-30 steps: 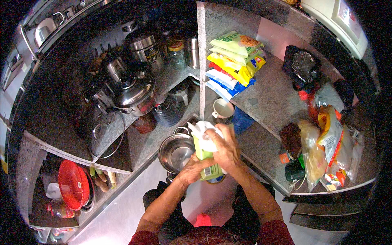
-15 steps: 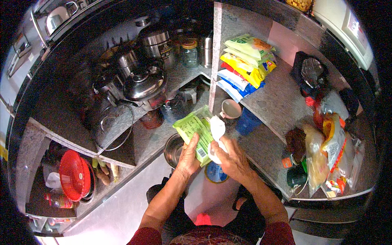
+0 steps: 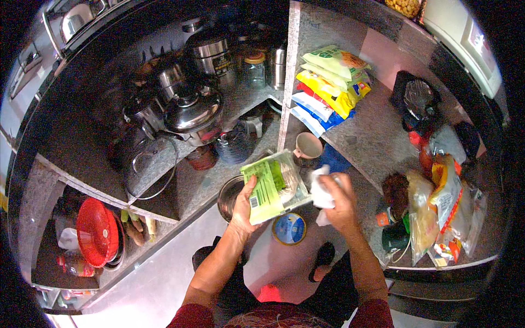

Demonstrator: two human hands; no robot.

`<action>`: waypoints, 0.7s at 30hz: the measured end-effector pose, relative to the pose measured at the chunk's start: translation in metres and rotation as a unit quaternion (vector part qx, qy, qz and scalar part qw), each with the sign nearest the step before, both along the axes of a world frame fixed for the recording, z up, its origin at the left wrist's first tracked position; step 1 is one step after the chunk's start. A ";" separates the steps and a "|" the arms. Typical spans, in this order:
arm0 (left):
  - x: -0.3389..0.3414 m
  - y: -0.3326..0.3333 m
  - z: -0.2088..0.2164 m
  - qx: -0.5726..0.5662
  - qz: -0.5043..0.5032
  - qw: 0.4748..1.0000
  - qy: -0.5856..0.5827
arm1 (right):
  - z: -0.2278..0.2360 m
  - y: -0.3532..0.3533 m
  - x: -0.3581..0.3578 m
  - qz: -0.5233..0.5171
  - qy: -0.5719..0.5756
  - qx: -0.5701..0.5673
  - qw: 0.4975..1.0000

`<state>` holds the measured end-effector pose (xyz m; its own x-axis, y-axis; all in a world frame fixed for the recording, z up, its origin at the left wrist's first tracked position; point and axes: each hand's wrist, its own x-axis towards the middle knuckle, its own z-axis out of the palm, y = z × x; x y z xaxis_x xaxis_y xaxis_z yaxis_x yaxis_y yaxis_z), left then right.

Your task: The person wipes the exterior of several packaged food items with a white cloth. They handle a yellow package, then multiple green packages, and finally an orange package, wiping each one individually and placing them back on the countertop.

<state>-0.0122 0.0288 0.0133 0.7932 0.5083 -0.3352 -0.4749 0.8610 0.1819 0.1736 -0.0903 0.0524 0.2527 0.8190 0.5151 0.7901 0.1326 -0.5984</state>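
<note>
My left hand [image 3: 242,210] grips a green and clear plastic packet [image 3: 268,191] by its near left side, thumb on top. Pale contents show through the packet's clear part, too unclear to name. To the right of it, apart from the packet, my right hand [image 3: 340,203] is closed on a crumpled white cloth [image 3: 322,192]. Just beyond the packet sits a pale cup-like vessel [image 3: 308,146]. A metal bowl [image 3: 227,199] is partly hidden behind my left hand. Below the packet, a round blue-and-white lid [image 3: 289,228] is visible.
Stacked packets [image 3: 333,82] lie on the right shelf, with filled plastic bags [image 3: 424,213] nearer me. Metal pots [image 3: 192,117] and a glass jar [image 3: 254,72] crowd the left shelf. Red basins [image 3: 98,232] lean at lower left. An upright divider [image 3: 287,82] separates the shelves.
My right hand has moved right, away from the packet, with the white cloth. The packet has turned and shifted slightly right, bringing its clear part into view.
</note>
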 end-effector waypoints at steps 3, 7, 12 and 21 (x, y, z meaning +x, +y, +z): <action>0.007 -0.009 -0.005 0.000 -0.037 0.999 -0.009 | -0.004 0.005 -0.017 0.097 -0.027 0.038 0.994; 0.003 -0.010 -0.008 0.023 -0.115 0.993 -0.022 | 0.005 0.013 -0.006 0.150 -0.116 0.099 0.977; 0.007 -0.013 -0.005 0.112 -0.041 0.981 0.153 | 0.000 0.010 -0.006 0.151 -0.098 0.065 0.981; -0.005 -0.015 0.015 0.425 -0.090 0.899 0.060 | -0.006 0.000 0.017 0.163 0.317 -0.136 0.924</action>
<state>-0.0172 0.0134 0.0283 0.8725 0.4880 0.0240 -0.2738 0.4476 0.8513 0.1903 -0.0902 0.0467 0.1505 0.9824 0.1109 0.2139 0.0771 -0.9738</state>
